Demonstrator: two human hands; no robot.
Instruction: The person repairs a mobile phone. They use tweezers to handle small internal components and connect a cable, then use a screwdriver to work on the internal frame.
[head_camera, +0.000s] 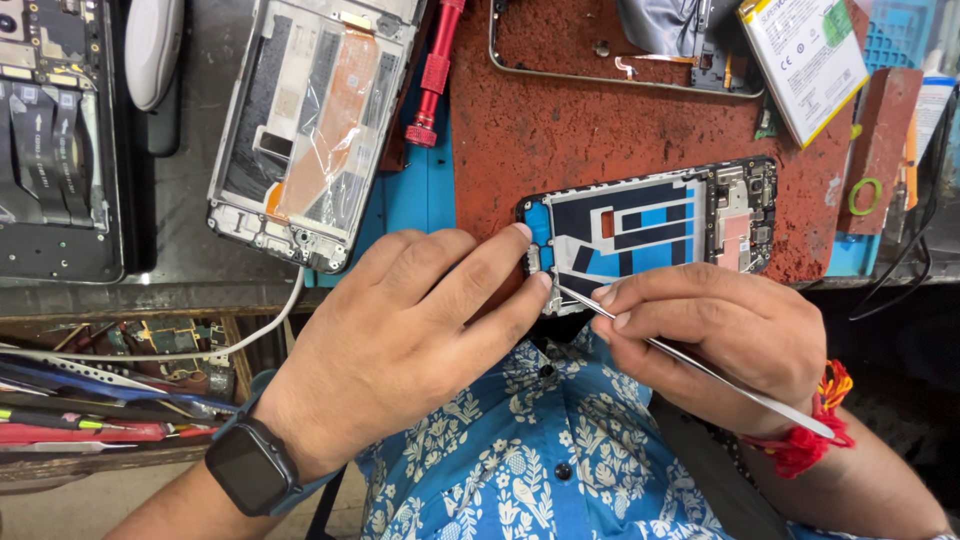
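Left hand: fingers narrow, index and middle fingertips pressed on the near-left corner of the open phone frame, pinning it down. No wrap around it, just tip contact on the edge.

Right hand: fingers closed around thin metal tweezers, thumb and index pinching near the front. Tweezer tip sits at the phone frame's bottom-left corner, just beside the left fingertips. Tail end runs back past the wrist.

Phone frame lies flat on the red mat, long side across, near edge at the bench lip, right above both hands. Inside: blue and black panels, small circuit board at the right end.

Outward:
- Second phone frame, silver, with orange flex strip and clear film, left of the mat, tilted.
- Red screwdriver between it and the mat, on the blue mat.
- White battery with green label patch, rectangular, top right, angled, well apart from the hands.
- Bare metal frame at the top of the mat.
- Green ring at the right edge.
- White cable runs from the silver frame down left.
- Tool drawer lower left.
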